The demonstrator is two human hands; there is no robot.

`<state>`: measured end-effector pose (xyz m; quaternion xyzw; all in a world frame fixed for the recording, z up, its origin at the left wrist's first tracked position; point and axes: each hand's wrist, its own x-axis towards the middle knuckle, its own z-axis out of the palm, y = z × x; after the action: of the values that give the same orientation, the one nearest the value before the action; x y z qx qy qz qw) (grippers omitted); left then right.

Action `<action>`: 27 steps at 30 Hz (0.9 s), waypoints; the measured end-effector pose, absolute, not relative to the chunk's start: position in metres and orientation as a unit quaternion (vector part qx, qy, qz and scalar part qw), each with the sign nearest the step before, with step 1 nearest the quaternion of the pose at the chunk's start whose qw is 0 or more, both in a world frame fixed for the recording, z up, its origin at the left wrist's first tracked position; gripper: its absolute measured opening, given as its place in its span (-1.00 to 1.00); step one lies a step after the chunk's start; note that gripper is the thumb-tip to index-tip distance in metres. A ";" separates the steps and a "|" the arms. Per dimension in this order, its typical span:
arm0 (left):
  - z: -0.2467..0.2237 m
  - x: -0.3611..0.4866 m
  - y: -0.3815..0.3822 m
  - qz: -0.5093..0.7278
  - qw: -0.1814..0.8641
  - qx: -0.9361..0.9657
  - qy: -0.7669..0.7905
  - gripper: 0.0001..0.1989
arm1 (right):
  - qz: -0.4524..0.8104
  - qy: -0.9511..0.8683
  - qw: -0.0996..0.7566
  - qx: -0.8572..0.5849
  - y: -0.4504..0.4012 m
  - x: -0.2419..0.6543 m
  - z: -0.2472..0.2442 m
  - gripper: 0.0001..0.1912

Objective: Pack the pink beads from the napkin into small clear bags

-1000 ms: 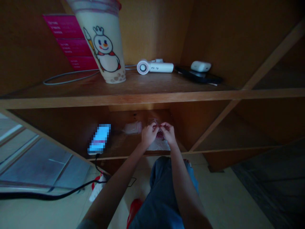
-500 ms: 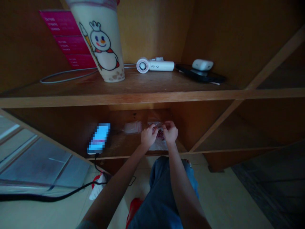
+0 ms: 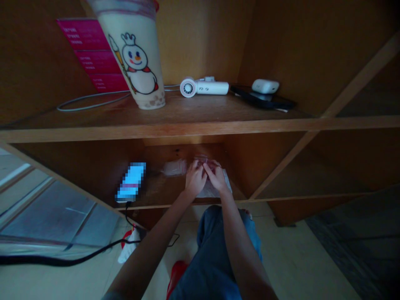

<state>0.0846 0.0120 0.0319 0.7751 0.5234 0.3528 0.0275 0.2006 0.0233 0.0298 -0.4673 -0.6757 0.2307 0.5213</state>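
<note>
Clear plastic bag lies near the front edge of the lower wooden shelf, its crinkled top pinched by the closed fingers of the left hand and right hand. Just beside the left hand lies a whitish packet, with a lit phone farther left.

This is showing a home or dorm-style storage corner, with a wooden shelf unit running across twelve o'clock, holding a milk-tea cup and handheld fan, above a tiled floor at four o'clock.
</note>
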 end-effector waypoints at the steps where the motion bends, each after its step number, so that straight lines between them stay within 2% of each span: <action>1: 0.030 0.085 0.012 0.350 0.030 0.779 0.519 -0.76 | 0.237 -0.672 0.523 -0.468 0.023 0.199 0.030 -0.73; 5: 0.028 0.086 0.010 0.379 0.066 0.778 0.497 -0.74 | 0.261 -0.619 0.564 -0.481 0.023 0.199 0.032 -0.72; 8: 0.028 0.087 0.011 0.449 0.122 0.729 0.503 -0.75 | 0.292 -0.550 0.614 -0.485 0.025 0.201 0.032 -0.72; 14: 0.015 0.087 0.024 0.563 0.295 0.571 0.521 -0.66 | 0.423 -0.379 0.666 -0.484 0.027 0.205 0.029 -0.63; 19: 0.009 0.091 0.028 0.560 0.459 0.515 0.459 -0.77 | 0.494 -0.311 0.669 -0.461 0.029 0.206 0.028 -0.59; 22: 0.013 0.094 0.026 0.578 0.475 0.499 0.438 -0.78 | 0.501 -0.291 0.663 -0.474 0.028 0.207 0.028 -0.55; 27: 0.025 0.094 0.022 0.600 0.431 0.506 0.445 -0.72 | 0.482 -0.304 0.658 -0.492 0.026 0.207 0.028 -0.53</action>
<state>0.0940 0.0216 0.0252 0.5061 0.4454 0.6000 0.4308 0.2066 0.0263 0.0282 -0.4919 -0.3036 0.4823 0.6582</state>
